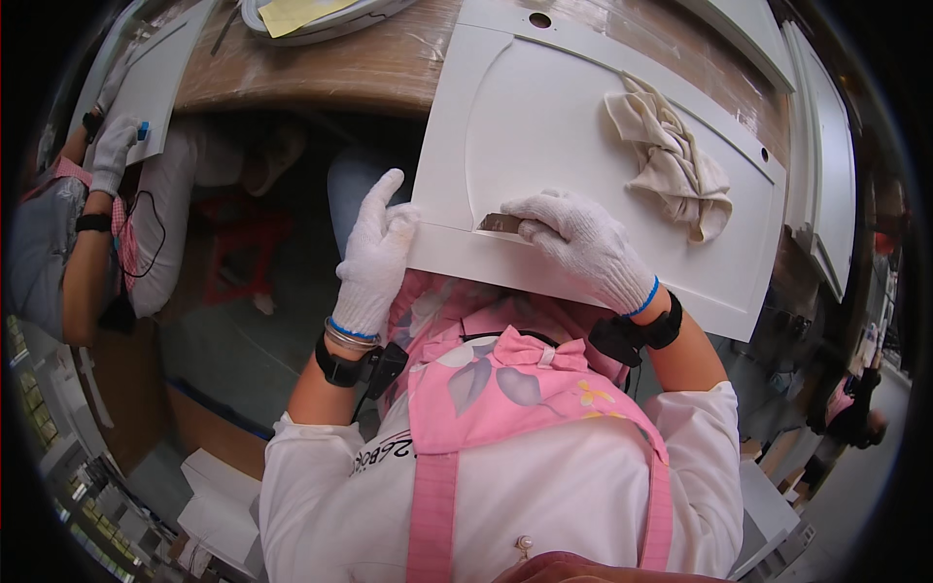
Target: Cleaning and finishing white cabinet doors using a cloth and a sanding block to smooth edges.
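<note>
In the head view, a white rectangular framed panel with a recessed centre point(573, 117) is found lying on a brown desk covered in clear film point(389, 70), its near left part projecting past the desk's edge. Its long axis is directed from upper left to lower right. Two dark round holes are noted along its far rail.

A short flat brown tool point(500, 223) is pinched between the thumb and fingers of the white-gloved right hand point(575, 233). Its exposed end is pointed leftward, at the near left corner of the recess, and its long axis is set roughly crosswise to the wearer.

The white-gloved left hand point(374, 255) is held at the panel's left edge, fingers extended, thumb spread; whether the edge is pressed cannot be told.

A crumpled beige cloth point(671, 155) is laid on the panel's right half. Dark lettering, partly covered by a pink apron point(525, 389), is observed on the wearer's white shirt point(554, 486). A yellow slip point(296, 14) is seen on a white coiled bundle point(360, 19); no writing can be made out on it.
</note>
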Action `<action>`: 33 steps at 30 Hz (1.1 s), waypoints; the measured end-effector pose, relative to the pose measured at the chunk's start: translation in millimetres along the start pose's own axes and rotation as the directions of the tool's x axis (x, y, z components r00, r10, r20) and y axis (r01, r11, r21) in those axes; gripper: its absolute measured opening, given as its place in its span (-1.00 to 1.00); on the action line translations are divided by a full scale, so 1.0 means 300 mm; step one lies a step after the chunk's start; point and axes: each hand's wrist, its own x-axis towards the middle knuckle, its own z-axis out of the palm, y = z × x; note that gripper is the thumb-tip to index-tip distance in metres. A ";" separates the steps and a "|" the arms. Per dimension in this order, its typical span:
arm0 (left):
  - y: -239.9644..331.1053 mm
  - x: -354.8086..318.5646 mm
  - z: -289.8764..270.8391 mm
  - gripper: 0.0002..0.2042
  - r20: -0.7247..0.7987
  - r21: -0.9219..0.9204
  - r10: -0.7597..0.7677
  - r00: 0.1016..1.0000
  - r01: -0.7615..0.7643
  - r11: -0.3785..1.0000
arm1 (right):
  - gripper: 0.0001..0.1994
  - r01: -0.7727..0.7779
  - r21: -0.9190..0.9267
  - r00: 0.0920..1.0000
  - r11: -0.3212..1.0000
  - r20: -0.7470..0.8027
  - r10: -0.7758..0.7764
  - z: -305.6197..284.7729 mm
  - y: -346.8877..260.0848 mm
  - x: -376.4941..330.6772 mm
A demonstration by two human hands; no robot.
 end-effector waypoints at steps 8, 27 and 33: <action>0.045 -0.001 0.017 -0.46 0.012 -0.023 -0.081 0.997 0.082 0.996 | -0.62 0.005 -0.398 0.992 0.917 -0.111 -0.054 0.046 0.014 0.032; -0.007 0.010 0.007 -0.45 0.051 -0.201 -0.133 0.990 0.141 0.969 | -0.71 -0.059 -0.167 0.996 0.984 0.062 0.070 0.032 -0.031 -0.002; -0.019 0.013 -0.003 -0.52 0.032 -0.237 -0.176 0.984 0.179 0.955 | -0.69 -0.039 0.025 0.997 0.999 -0.060 0.041 -0.002 0.025 -0.008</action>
